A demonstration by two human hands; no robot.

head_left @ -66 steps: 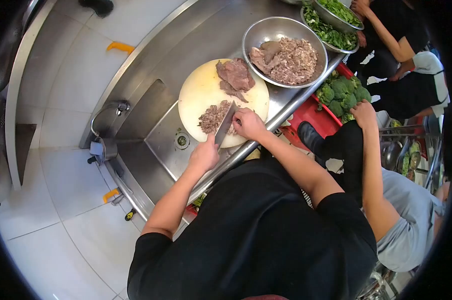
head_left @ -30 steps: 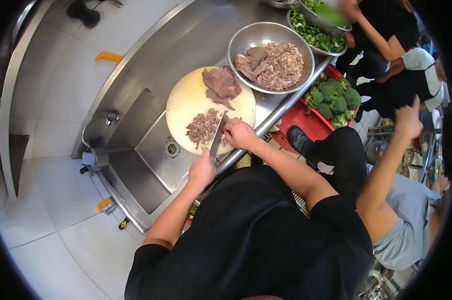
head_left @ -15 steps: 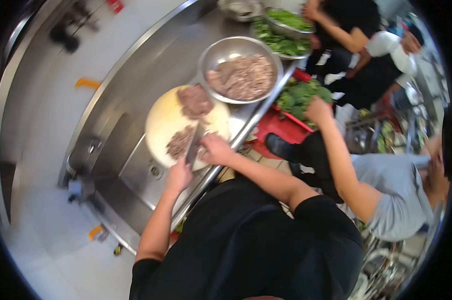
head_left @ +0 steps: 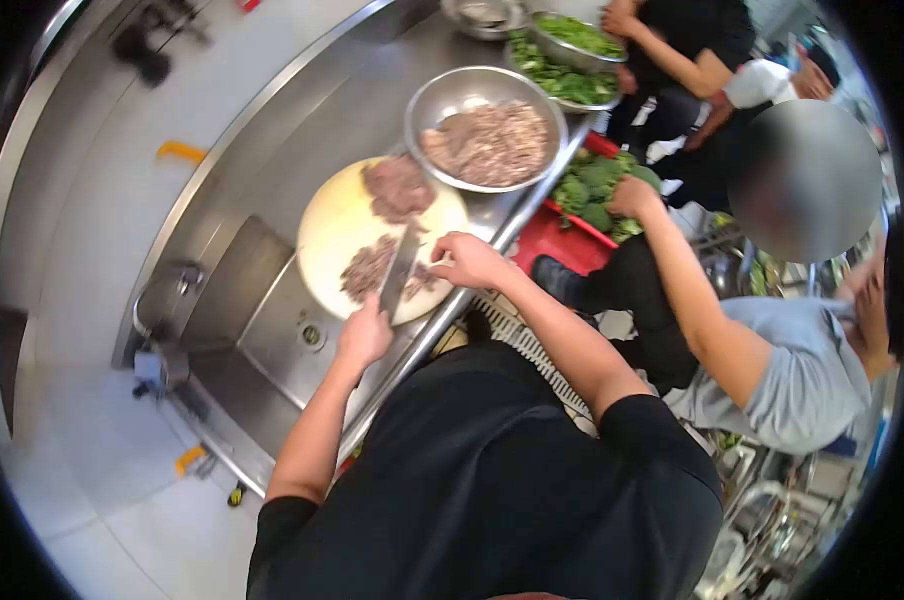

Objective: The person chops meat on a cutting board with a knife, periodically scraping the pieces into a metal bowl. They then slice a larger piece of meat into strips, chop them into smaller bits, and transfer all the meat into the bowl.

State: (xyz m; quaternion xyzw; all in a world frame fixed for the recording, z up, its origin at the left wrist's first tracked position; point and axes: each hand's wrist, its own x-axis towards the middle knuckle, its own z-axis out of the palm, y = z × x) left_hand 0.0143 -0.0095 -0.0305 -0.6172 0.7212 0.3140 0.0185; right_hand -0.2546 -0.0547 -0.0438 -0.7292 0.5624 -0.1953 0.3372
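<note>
My left hand (head_left: 365, 335) is wrapped round the handle of a kitchen knife (head_left: 403, 263). The blade rests on a round, yellowish cutting board (head_left: 319, 225), pointing away from me. Chopped cooked meat (head_left: 366, 268) lies left of the blade, and a few small meat pieces (head_left: 422, 281) lie to its right. Beyond the knife tip sits a larger chunk of meat (head_left: 399, 187). My right hand (head_left: 469, 260) hovers at the board's right edge, fingers bent and apart, with nothing seen in them. It is beside the small pieces, apart from the blade.
A steel bowl (head_left: 424, 110) of cut meat stands behind the board. Bowls of leafy greens (head_left: 562, 75) are farther back. The steel sink counter (head_left: 257, 155) has a faucet (head_left: 184, 278) at left. On the right, a co-worker's hand (head_left: 632, 198) touches broccoli (head_left: 597, 180) in a red basket (head_left: 562, 245).
My right hand has lifted away from the knife and meat, moving right, and its fingers have spread. The knife stays in my left hand on the board. The view has shifted slightly.
</note>
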